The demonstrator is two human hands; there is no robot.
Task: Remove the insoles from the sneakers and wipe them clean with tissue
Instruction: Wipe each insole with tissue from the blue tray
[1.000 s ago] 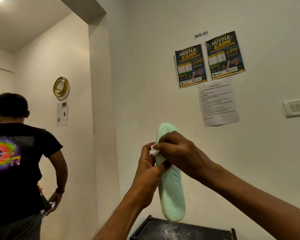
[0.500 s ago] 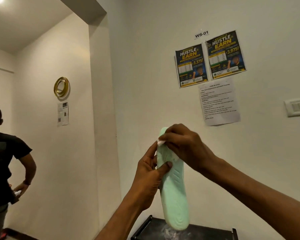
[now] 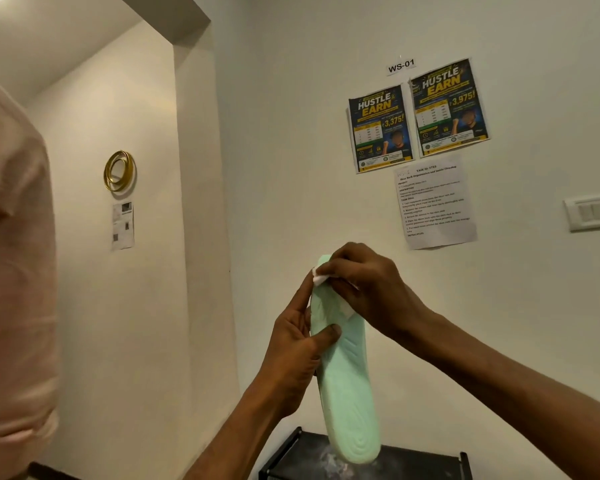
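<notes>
White wall behind, two posters (image 3: 418,116) at 1 o'clock with a printed task sheet (image 3: 433,202) under them, and someone's pink shirt (image 3: 11,271) at 9. Mint insole (image 3: 347,375) is held near upright mid-frame, its lower end over a black rack (image 3: 413,465) at 6. Left hand (image 3: 291,351) grips its edge, thumb across the face and other fingers behind. Right hand (image 3: 371,289) fingers pinch a white tissue (image 3: 320,279) onto the insole's 12 o'clock end.
</notes>
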